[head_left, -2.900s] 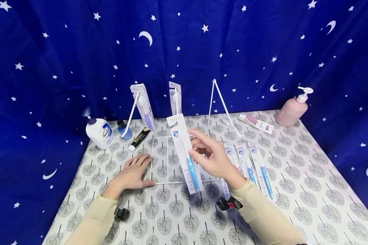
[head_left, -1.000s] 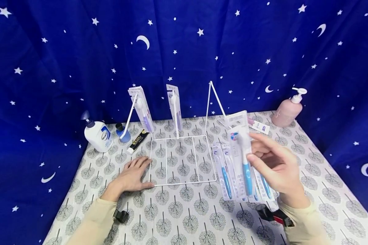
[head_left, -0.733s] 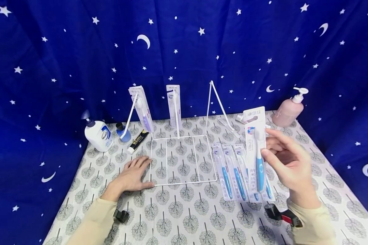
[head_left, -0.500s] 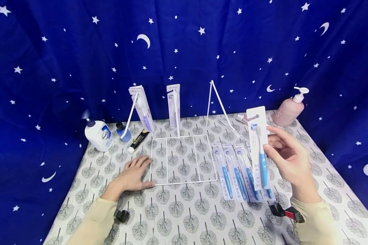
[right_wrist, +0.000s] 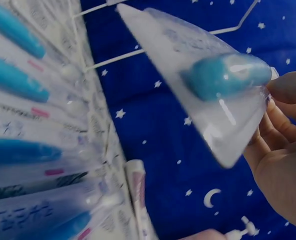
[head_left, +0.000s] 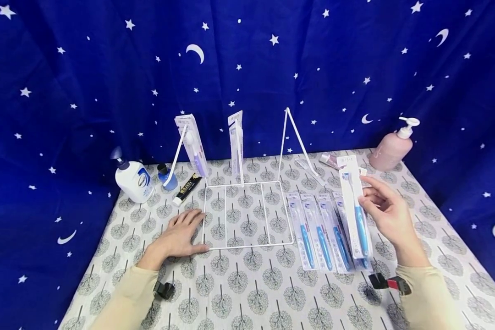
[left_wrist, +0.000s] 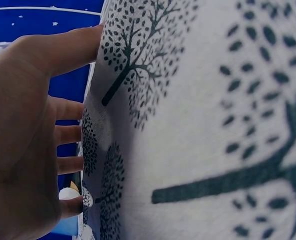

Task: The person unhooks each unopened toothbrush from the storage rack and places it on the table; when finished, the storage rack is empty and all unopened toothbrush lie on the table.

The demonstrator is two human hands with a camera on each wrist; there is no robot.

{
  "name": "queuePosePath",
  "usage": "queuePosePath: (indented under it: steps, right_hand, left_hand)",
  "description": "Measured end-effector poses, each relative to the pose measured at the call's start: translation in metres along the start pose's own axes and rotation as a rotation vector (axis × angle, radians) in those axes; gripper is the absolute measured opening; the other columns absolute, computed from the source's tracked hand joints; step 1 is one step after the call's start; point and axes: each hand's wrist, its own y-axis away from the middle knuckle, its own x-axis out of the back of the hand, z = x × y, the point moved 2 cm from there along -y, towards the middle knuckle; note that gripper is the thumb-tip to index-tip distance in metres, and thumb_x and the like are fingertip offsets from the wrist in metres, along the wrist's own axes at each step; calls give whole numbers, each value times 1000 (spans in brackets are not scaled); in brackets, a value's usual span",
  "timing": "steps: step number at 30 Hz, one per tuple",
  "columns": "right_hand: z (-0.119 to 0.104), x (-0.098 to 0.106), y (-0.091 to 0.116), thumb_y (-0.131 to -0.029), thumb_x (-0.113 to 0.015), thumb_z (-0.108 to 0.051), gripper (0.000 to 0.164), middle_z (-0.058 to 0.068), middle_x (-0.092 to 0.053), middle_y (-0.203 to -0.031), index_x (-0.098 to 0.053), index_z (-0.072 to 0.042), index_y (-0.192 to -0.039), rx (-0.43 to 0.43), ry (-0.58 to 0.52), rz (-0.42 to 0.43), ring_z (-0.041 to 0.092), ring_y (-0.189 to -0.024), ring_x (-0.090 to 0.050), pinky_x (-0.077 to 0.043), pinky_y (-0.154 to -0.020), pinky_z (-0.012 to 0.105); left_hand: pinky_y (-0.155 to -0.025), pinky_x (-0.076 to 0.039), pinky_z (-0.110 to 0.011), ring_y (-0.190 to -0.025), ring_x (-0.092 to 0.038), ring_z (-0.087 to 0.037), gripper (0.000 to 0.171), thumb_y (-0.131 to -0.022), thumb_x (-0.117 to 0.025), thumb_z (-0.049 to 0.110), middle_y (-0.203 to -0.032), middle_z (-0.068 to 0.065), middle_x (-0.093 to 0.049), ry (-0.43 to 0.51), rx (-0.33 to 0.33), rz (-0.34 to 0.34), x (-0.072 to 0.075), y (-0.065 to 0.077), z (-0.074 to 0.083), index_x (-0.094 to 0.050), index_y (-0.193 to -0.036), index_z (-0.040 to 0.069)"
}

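My right hand (head_left: 389, 215) pinches a packaged toothbrush (head_left: 356, 213) with a blue handle between thumb and fingers. It is held tilted over the right end of a row of packaged blue toothbrushes (head_left: 322, 238) lying side by side on the table; its lower part overlaps the last one in view. In the right wrist view, the pack (right_wrist: 220, 80) appears end-on, apart from the row. My left hand (head_left: 179, 236) rests flat on the cloth, its fingers straight, at the left edge of a white wire rack (head_left: 251, 246). Packaged purple toothbrushes (head_left: 198, 158) hang from the rack's left and middle hooks.
To the left stand a white pump bottle (head_left: 134, 181) and a small blue bottle (head_left: 169, 178), with a black toothpaste tube (head_left: 187, 189) nearby. A pink pump bottle (head_left: 392, 149) stands back right, near a pink-and-white tube (head_left: 330, 160). The rack's right hook (head_left: 299, 137) juts forward.
My right hand has carried the packaged toothbrush from before the rack rightward over the row, then lowered it slightly over the last half second. The left hand has stayed in place.
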Motion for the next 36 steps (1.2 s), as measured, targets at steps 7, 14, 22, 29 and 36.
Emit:
queuePosePath:
  steps: [7,14,22,29,36]
  right_hand:
    - [25,9,4,-81,-58,12,46,-3,-62,-81,-50,5,-126,-92,114,23,-2,-66,-58,-48,-57,10]
    - [58,23,12,-85,-57,5,44,-6,-63,-82,-48,2,-129,-247,77,30,-2,-65,-59,-51,-56,13]
    - [80,32,17,-86,-59,-1,42,-12,-63,-79,-50,-1,-127,-352,109,35,-3,-63,-57,-49,-53,14]
    - [93,35,20,-84,-59,-2,41,-14,-58,-76,-52,1,-124,-426,266,30,-2,-58,-53,-47,-48,16]
    - [105,39,25,-83,-58,0,41,-15,-55,-69,-51,7,-122,-472,352,17,3,-51,-50,-43,-41,20]
  left_hand:
    - [-105,-23,-60,-135,-22,-31,100,-68,-54,75,-150,-7,-22,0,0,-10,0,-1,0,-25,-145,18]
    - [-105,-23,-60,-135,-22,-31,100,-68,-54,75,-150,-7,-22,-2,-4,-7,0,-2,0,-25,-145,18]
    - [-104,-23,-60,-135,-23,-31,99,-68,-55,74,-149,-7,-24,5,-4,9,0,-2,0,-27,-144,17]
    - [-105,-22,-60,-135,-21,-31,99,-68,-56,73,-150,-7,-24,16,1,0,2,-1,0,-27,-144,17]
    - [-105,-22,-59,-136,-20,-30,100,-68,-55,74,-150,-7,-23,8,-1,0,1,-1,0,-26,-144,16]
